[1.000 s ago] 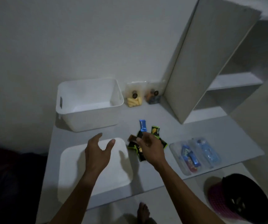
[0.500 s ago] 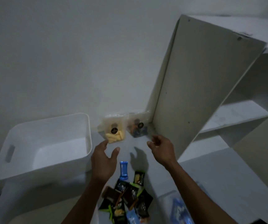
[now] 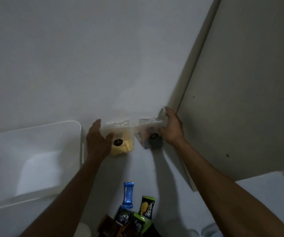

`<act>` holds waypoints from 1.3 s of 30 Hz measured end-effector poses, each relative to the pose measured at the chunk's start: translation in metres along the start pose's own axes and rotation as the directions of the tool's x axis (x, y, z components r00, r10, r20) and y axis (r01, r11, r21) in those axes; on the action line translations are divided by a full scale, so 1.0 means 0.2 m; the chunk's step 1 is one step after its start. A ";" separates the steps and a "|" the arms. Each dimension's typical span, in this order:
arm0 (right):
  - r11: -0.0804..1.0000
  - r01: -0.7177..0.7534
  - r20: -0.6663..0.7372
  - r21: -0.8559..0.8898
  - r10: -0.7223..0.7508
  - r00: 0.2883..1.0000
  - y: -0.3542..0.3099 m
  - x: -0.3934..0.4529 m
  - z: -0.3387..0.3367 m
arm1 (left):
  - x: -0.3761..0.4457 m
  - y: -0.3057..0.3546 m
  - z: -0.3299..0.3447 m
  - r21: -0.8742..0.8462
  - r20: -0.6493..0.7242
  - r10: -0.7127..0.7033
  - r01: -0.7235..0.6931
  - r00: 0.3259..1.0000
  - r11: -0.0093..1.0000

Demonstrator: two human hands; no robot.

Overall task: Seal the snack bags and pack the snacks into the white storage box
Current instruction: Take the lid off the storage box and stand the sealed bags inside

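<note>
My right hand (image 3: 171,130) grips the dark-snack bag (image 3: 149,132); my left hand (image 3: 97,139), fingers wide, reaches the yellow-snack bag (image 3: 122,141). I should grasp high, keeping openings upright.

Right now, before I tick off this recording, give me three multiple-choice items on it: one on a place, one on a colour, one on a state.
1. Where is the white storage box?
A. Left of the two clear bags
B. Right of the two clear bags
C. On the shelf unit

2. What colour are the snacks in the bag by the left hand?
A. Red
B. Yellow
C. Blue

3. What is the right hand doing?
A. Hanging idle
B. Resting in the box
C. Gripping the dark-snack bag

Answers: 1 A, the box sits at the left edge beside the yellow-snack bag. 2 B, pale yellow pieces show through the plastic. 3 C, its fingers and thumb curl round that bag.
</note>
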State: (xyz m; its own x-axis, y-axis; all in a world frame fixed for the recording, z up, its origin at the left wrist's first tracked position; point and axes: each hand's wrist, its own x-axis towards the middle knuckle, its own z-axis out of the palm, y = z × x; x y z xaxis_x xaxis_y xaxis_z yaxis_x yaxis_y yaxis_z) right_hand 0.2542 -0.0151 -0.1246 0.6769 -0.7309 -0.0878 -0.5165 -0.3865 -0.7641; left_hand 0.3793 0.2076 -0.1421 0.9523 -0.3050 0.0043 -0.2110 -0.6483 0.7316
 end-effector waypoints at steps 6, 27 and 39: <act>0.950 0.100 0.134 -0.296 -0.062 0.989 -0.03 0.02 -0.05 | 0.02 -0.03 -0.03 0.206 0.064 0.180 -0.190 0.982 0.960; 0.642 0.405 0.238 -0.651 -0.334 0.912 -0.72 -0.50 -0.45 | -0.18 0.29 -0.72 0.217 -0.020 0.384 -0.371 0.923 0.903; 0.614 0.603 0.199 -0.510 -0.598 0.776 -1.61 -0.95 -0.07 | -0.03 0.11 -1.66 0.181 -0.038 0.351 -0.339 0.936 0.923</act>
State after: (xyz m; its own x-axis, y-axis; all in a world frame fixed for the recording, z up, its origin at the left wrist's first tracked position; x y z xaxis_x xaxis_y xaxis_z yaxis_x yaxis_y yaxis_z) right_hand 0.2850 0.2417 0.1473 0.9386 -0.2246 0.2617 -0.1762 -0.9646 -0.1960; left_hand 0.4427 0.4277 0.1006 0.8251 -0.4867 0.2868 -0.5578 -0.6215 0.5501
